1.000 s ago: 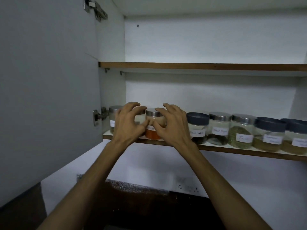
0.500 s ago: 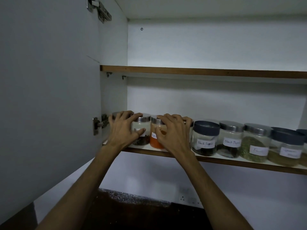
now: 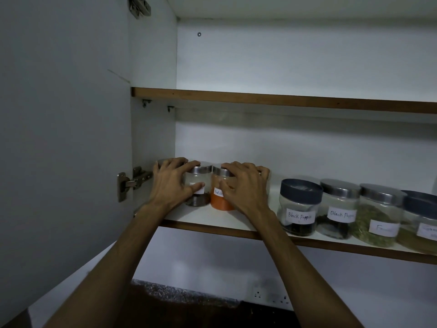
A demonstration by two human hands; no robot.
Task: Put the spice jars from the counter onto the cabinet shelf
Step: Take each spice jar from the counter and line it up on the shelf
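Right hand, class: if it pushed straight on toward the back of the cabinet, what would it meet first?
The right hand already grips the orange spice jar; behind it probably only the cabinet's back wall, though depth is unclear.

Glass jars (image 3: 298,210), seemingly brushed-metal lids (image 3: 340,185)

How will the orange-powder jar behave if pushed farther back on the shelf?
The orange-powder jar probably slides rather than tips: it looks squat, with its powder sitting low. Its clear smooth wall may be slippery and breakable. The right hand curls over its lid, likely steadying it.
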